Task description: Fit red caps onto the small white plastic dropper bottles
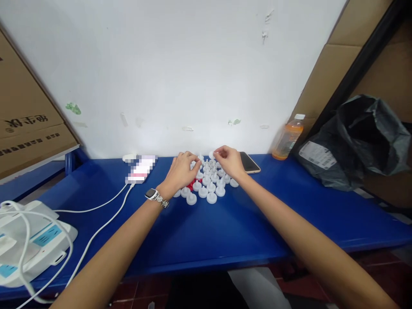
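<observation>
Right hand (231, 161): thumb and forefinger brought together in a pinch, on a white piece (211, 155) at the far edge of the pile. Left hand (183, 169): fingers curved, slightly parted, over the pile's left side; impossible to tell whether gripping anything. On left wrist, a dark-faced watch (150, 194) with a metal band.

Between and in front of both hands: loose pile of white spouted caps (211, 187), many upright, spouts up. Among these, left side, some red pieces (191, 186), partly hidden.

Just right of the right hand: dark-screened phone (249, 164), flat on blue table (180, 240). Farther right, clear bottle (287, 139) with orange contents, upright; beside it, black plastic bag (347, 143). Leftward: phone with blurred screen (140, 169), cabled; near left edge, white power strip (48, 257). Behind, scuffed white wall (193, 77).
</observation>
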Demonstrator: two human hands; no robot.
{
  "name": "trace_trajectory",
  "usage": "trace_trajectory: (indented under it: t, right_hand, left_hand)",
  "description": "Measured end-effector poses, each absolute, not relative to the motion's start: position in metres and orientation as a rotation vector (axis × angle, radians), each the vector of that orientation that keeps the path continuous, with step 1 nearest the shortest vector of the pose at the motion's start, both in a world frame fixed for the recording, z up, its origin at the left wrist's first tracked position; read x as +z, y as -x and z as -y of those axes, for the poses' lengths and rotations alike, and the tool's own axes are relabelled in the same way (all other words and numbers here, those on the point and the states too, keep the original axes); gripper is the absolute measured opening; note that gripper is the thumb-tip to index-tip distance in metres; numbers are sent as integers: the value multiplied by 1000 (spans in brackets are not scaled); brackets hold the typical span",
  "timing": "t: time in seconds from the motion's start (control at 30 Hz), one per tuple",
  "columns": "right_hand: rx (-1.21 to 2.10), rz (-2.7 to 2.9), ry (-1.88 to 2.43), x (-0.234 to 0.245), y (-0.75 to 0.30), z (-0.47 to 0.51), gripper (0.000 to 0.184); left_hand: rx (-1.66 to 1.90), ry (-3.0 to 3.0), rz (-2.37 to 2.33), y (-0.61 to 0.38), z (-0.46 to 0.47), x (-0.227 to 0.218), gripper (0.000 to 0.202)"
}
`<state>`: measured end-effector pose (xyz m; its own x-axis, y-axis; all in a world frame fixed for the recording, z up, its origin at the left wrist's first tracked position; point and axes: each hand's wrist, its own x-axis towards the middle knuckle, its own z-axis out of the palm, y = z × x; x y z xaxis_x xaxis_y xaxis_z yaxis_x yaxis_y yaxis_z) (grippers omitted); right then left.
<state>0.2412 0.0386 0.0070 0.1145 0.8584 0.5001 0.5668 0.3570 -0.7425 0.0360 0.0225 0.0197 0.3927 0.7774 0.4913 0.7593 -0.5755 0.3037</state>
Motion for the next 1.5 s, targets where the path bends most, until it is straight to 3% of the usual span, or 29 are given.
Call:
trace_trajectory:
  t: [0.3,0.53,0.67,0.87,1.03,1.27,1.5]
  right_hand:
    - [63,1853,1753,2,-231,-109,20]
    - [126,1988,1806,1,-218,-114,22]
    - [41,1819,1783,2,-236,-89,32]
    - [-109,1554,1934,-7,-292,-54,29]
    - [-16,1575,2030,-14,-308,-55,21]
    - [-135,1598,1653,-11,-309,-40,17]
    - [295,1802,1089,6,-254,13,19]
  left_hand:
    - [1091,-2605,-1337,-45,-11,4,30]
    - [1082,-2584,-1423,-40,-9,3,31]
    - [1145,-2489,-1415,-47,-7,7,33]
    - [1088,-2489,-1262,-81,-16,16,38]
    - [1039,-2468,-1290,-111,-29,18,38]
    - [1088,-2424,-1272,-112,-33,12,36]
    - [1121,-2486,-1306,-75,1,18,33]
